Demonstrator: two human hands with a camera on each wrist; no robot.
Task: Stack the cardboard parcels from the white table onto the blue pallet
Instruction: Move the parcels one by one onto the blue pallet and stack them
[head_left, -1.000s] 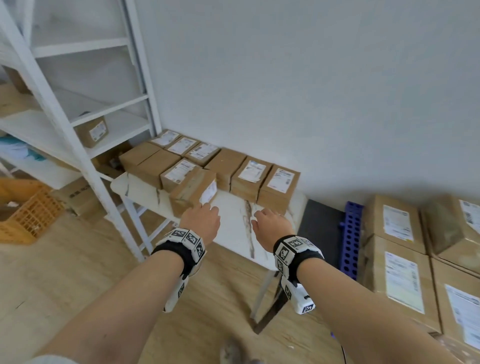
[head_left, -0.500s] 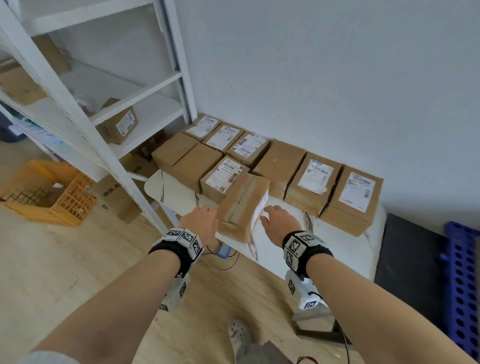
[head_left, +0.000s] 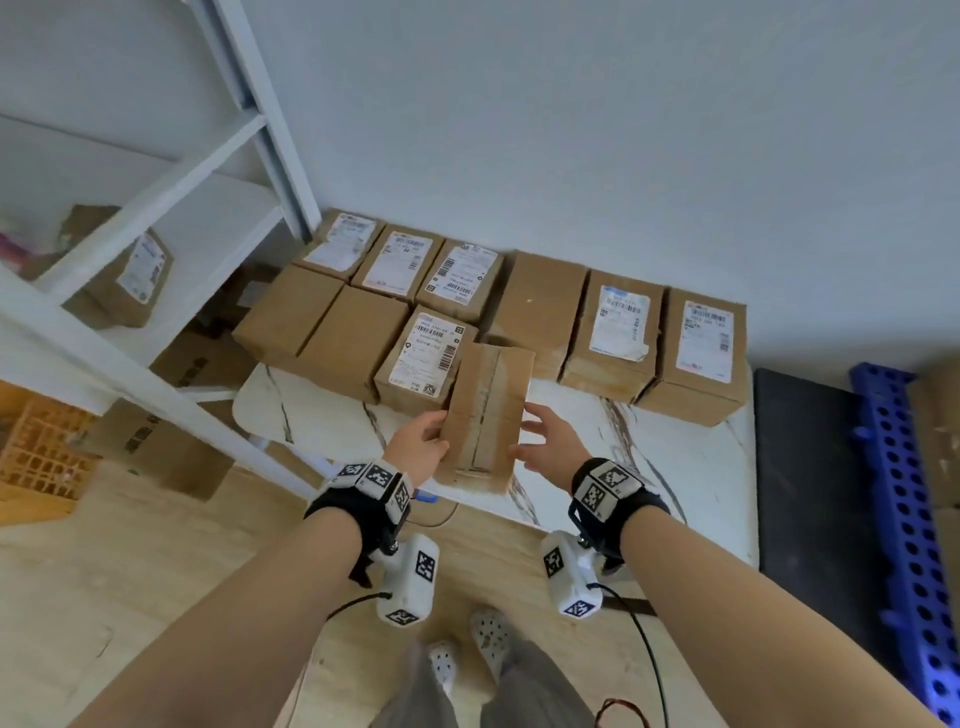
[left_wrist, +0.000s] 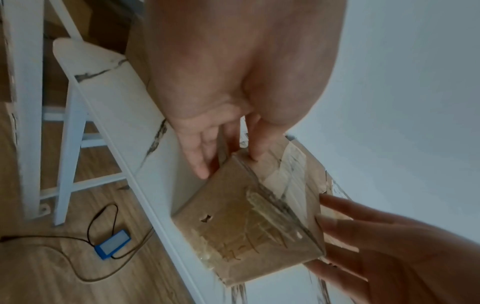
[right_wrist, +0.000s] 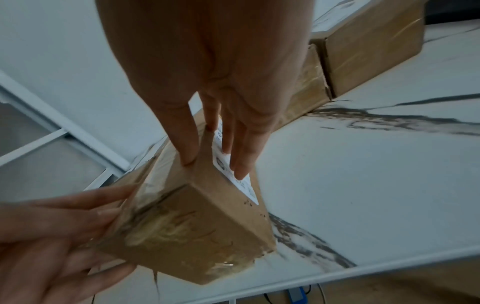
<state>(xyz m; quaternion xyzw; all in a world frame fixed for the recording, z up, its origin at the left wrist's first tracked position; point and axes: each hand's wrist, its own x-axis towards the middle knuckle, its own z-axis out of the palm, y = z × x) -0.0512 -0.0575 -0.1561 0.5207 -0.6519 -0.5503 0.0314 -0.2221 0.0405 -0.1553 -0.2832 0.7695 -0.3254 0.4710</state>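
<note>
Cardboard parcel (head_left: 488, 415) is coming nearer, tilting over the table's (head_left: 649, 457) near edge, left hand (head_left: 415, 449) and right hand (head_left: 550, 441) pressing its sides (fingers straight, not curling), so carrying it right to the pallet (head_left: 893, 467) is probably beginning.

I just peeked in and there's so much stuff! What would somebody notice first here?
Right in the middle, a brown cardboard parcel sticks out over the front edge of the white table, between the person's left hand and right hand. Behind it, more parcels sit in rows against the wall, many with white labels. At the far right lies the bright blue pallet.
</note>
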